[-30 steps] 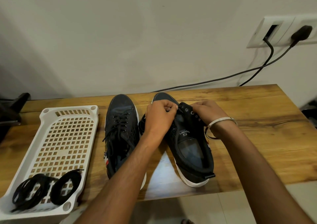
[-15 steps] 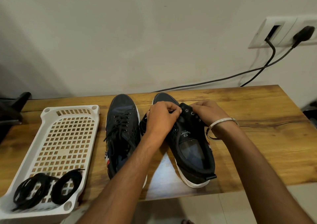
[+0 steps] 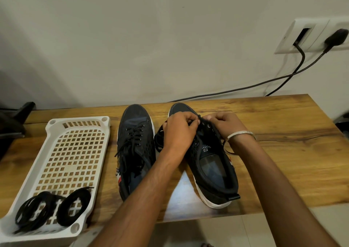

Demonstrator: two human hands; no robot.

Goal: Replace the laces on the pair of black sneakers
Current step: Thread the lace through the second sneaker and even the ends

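Left to right across the wooden table (image 3: 283, 152): a white perforated basket (image 3: 71, 152) is sitting at the left edge, with two coiled black laces (image 3: 54, 211) lying in its near end, apparently the replacements, not yet taken up. Just beside it the left sneaker (image 3: 135, 144) is lying toe toward the wall, its lace (image 3: 132, 142) fully threaded through the eyelets and the loose ends trailing over its side, so this shoe appears untouched. Next, the left hand (image 3: 179, 131) is curling over the upper eyelets of the right sneaker (image 3: 211, 167), its fingertips pinching what looks like a lace end at the front of the eyelet rows; a loop of black lace (image 3: 158, 140) is hanging out between the two shoes. The right hand (image 3: 223, 123), a bangle (image 3: 240, 134) on its wrist, is meeting it from the other side, fingers bent and gripping the eyelet flap or the lace there; which of the two cannot be told. The right sneaker's lower eyelets are standing empty and its tongue is lying exposed. Judged from this, the task is at an early stage: one shoe is partly through its lace work, the other is awaiting it.
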